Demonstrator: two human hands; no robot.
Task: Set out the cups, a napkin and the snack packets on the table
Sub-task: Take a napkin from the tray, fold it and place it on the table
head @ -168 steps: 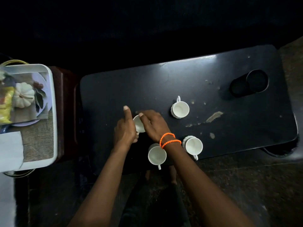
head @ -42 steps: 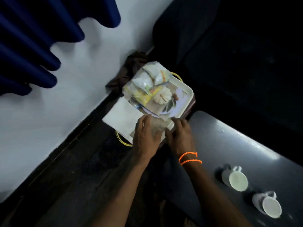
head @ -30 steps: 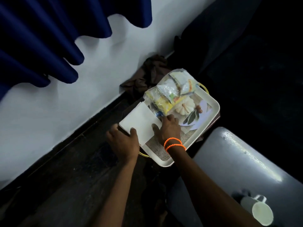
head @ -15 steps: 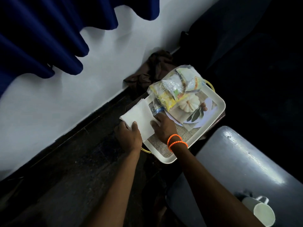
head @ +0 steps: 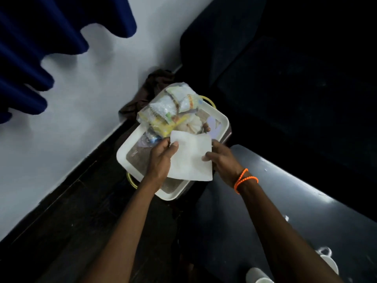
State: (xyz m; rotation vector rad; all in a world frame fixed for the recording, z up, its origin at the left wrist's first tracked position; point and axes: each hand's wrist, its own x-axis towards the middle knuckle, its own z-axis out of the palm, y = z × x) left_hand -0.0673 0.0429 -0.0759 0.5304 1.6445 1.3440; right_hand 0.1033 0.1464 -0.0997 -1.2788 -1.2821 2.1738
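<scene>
Both hands [head: 161,158] [head: 221,158] pinch the napkin [head: 190,158], hiding some tray [head: 124,154]; packets [head: 169,111] look blurred.

No legible text, brand, number or sign appears. The snack packets [head: 171,111] in the clear bag on the tray [head: 122,158] carry coloured print, too blurred to read. The napkin [head: 190,160] is blank white, and the cups [head: 328,262] are unmarked.

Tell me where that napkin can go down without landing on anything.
Bare room: the dark table between the right hand and the cups at the lower right. Crowded: the tray's far half, under the snack packets. Both hands, left hand included, hold the napkin above the tray's near end.
</scene>
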